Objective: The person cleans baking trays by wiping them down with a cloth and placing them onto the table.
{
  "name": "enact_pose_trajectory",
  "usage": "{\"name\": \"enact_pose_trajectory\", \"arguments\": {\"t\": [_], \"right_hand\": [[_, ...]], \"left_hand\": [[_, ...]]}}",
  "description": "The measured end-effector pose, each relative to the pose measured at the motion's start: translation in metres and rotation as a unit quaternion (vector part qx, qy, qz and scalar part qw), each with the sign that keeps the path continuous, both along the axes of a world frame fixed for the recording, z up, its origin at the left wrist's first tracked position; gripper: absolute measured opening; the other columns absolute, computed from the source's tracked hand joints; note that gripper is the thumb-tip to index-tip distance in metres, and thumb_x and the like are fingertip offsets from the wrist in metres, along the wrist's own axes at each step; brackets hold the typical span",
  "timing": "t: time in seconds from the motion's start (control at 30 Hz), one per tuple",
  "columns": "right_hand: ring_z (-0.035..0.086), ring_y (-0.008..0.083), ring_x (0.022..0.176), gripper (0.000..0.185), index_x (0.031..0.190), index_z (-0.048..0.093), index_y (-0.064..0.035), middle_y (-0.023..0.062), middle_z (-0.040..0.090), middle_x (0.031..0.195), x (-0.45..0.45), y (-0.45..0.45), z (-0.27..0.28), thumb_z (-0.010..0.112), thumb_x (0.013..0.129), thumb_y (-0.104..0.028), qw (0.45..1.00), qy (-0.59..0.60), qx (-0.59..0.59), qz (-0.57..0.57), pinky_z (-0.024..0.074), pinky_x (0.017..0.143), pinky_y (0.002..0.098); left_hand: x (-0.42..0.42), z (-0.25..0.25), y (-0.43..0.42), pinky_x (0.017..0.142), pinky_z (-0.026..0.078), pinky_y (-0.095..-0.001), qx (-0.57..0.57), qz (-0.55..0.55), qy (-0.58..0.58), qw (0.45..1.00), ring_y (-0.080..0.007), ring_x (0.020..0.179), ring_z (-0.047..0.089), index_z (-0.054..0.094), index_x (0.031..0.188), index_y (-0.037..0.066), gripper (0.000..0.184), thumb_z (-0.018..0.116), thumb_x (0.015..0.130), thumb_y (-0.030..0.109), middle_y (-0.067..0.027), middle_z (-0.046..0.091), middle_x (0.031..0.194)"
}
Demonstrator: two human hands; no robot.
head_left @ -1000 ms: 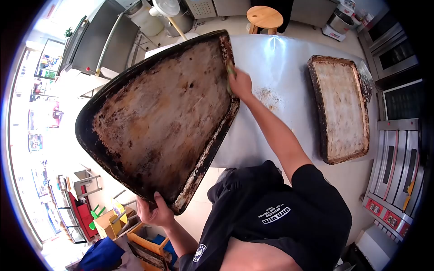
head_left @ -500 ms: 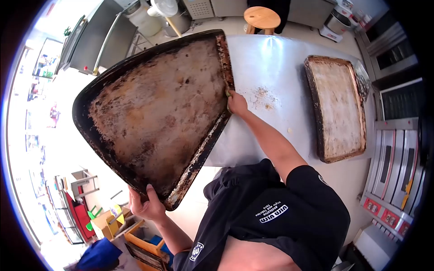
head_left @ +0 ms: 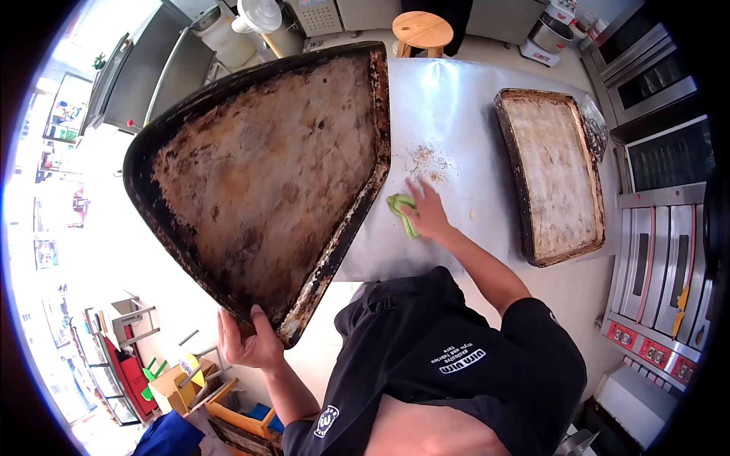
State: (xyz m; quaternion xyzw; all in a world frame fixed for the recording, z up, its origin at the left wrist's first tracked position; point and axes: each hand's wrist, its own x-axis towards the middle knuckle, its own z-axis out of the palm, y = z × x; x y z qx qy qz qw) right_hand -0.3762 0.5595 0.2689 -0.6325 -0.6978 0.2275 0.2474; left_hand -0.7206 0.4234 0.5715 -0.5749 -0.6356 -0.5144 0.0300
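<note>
A large, dark-rimmed baking tray [head_left: 266, 175] is held up tilted on the left, its worn inner face brown and stained. My left hand [head_left: 251, 342] grips its lower corner, thumb over the rim and fingers underneath. Over the metal table [head_left: 456, 251], my right hand [head_left: 432, 213] is apart from the tray, with a green cloth [head_left: 403, 209] held at its thumb side. The fingers are slightly blurred and point toward brown crumbs [head_left: 427, 163] scattered on the tabletop.
A second baking tray [head_left: 553, 178] lies on the table's right side, beside a clear plastic bag [head_left: 593, 125]. A round wooden stool [head_left: 423, 30] stands beyond the far edge, near a person in dark clothes. Ovens [head_left: 658, 266] line the right; a wooden crate [head_left: 239, 410] sits lower left.
My right hand has let go of the tray's right edge and moved down and right over the table with the green cloth. My left hand still holds the tray, which has shifted only slightly.
</note>
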Motion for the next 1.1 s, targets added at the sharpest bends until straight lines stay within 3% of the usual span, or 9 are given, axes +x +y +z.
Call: {"name": "enact_pose_trajectory", "arguments": {"t": [0.1, 0.23, 0.27, 0.3, 0.33, 0.77, 0.87, 1.0, 1.1], "right_hand": [[-0.004, 0.0423, 0.157, 0.08, 0.164, 0.007, -0.0031, 0.0276, -0.008, 0.169, 0.006, 0.05, 0.022, 0.049, 0.107, -0.04, 0.971, 0.158, 0.11, -0.142, 0.01, 0.127, 0.0488], [-0.014, 0.0362, 0.157, 0.069, 0.163, -0.003, -0.0034, 0.0234, -0.015, 0.169, -0.021, 0.133, 0.076, 0.031, 0.113, -0.037, 0.829, 0.357, 0.248, -0.352, -0.0008, 0.127, 0.0445], [-0.012, 0.0363, 0.157, 0.066, 0.162, -0.005, -0.0001, 0.024, -0.014, 0.169, -0.064, 0.166, 0.071, 0.026, 0.114, -0.032, 0.679, 0.563, 0.355, -0.31, -0.0039, 0.127, 0.0438], [-0.01, 0.0375, 0.157, 0.068, 0.161, -0.007, 0.0032, 0.0254, -0.013, 0.169, -0.107, 0.203, -0.01, 0.026, 0.113, -0.034, 0.838, 0.337, 0.339, -0.264, -0.0019, 0.127, 0.0455], [-0.009, 0.0398, 0.157, 0.073, 0.16, -0.007, 0.0046, 0.0272, -0.01, 0.168, -0.156, 0.171, 0.079, 0.027, 0.112, -0.038, 0.895, 0.375, 0.119, -0.212, -0.0013, 0.127, 0.047], [0.012, 0.0457, 0.155, 0.08, 0.159, 0.012, 0.0078, 0.0364, 0.016, 0.163, -0.223, 0.233, 0.06, 0.036, 0.108, -0.049, 0.866, 0.456, -0.067, -0.195, 0.0132, 0.123, 0.0571], [0.026, 0.0434, 0.152, 0.086, 0.159, 0.013, 0.0071, 0.0341, 0.032, 0.158, -0.221, 0.159, 0.061, 0.041, 0.105, -0.053, 0.945, 0.254, 0.14, -0.154, 0.0228, 0.121, 0.0557], [0.052, 0.0393, 0.136, 0.078, 0.148, 0.043, 0.0043, 0.0256, 0.053, 0.146, -0.16, 0.09, 0.065, 0.056, 0.1, -0.056, 0.903, 0.351, -0.005, -0.25, 0.0408, 0.112, 0.0481], [0.066, 0.0339, 0.118, 0.062, 0.136, 0.057, -0.0012, 0.0183, 0.067, 0.128, -0.113, 0.065, 0.081, 0.062, 0.099, -0.051, 0.516, 0.802, -0.3, -0.017, 0.0508, 0.101, 0.0468]], "left_hand": [[0.009, 0.002, -0.003, 0.087, 0.054, -0.0308, 0.012, -0.006, -0.051, 0.999, -0.0216, 0.095, 0.069, 0.062, 0.13, -0.013, 0.052, 0.068, 0.078, -0.008, -0.0178, 0.073, 0.109], [0.021, 0.029, -0.018, 0.093, 0.054, -0.0354, 0.02, -0.058, 0.057, 0.997, -0.0272, 0.101, 0.07, 0.06, 0.132, -0.015, 0.057, 0.068, 0.076, -0.011, -0.0241, 0.071, 0.116], [0.018, 0.027, -0.023, 0.096, 0.053, -0.0375, 0.039, -0.095, 0.027, 0.994, -0.0299, 0.106, 0.069, 0.053, 0.139, -0.015, 0.064, 0.067, 0.076, -0.012, -0.0269, 0.069, 0.119], [0.021, 0.034, -0.018, 0.097, 0.053, -0.0377, 0.072, -0.114, -0.005, 0.991, -0.0301, 0.107, 0.069, 0.049, 0.142, -0.015, 0.068, 0.067, 0.076, -0.013, -0.0271, 0.069, 0.121], [0.029, 0.042, -0.011, 0.097, 0.053, -0.0379, 0.101, -0.132, -0.035, 0.985, -0.0302, 0.108, 0.069, 0.046, 0.145, -0.014, 0.071, 0.067, 0.077, -0.013, -0.0272, 0.068, 0.122], [0.05, 0.036, -0.001, 0.105, 0.049, -0.0414, 0.099, -0.147, 0.01, 0.984, -0.0313, 0.122, 0.063, 0.025, 0.156, -0.011, 0.086, 0.064, 0.08, -0.014, -0.0283, 0.062, 0.135], [0.039, 0.048, 0.003, 0.1, 0.051, -0.0357, 0.041, 0.016, -0.045, 0.998, -0.0274, 0.113, 0.066, 0.026, 0.159, -0.006, 0.089, 0.063, 0.078, -0.012, -0.0236, 0.068, 0.127], [0.008, 0.057, 0.003, 0.073, 0.043, -0.0215, 0.102, 0.062, -0.184, 0.976, -0.0114, 0.081, 0.057, 0.038, 0.158, 0.005, 0.089, 0.062, 0.073, -0.006, -0.0098, 0.068, 0.108], [0.0, 0.057, 0.016, 0.081, 0.052, -0.0276, 0.149, 0.028, -0.328, 0.932, -0.0177, 0.092, 0.063, 0.047, 0.151, -0.001, 0.08, 0.06, 0.072, -0.003, -0.0124, 0.066, 0.115]]}}
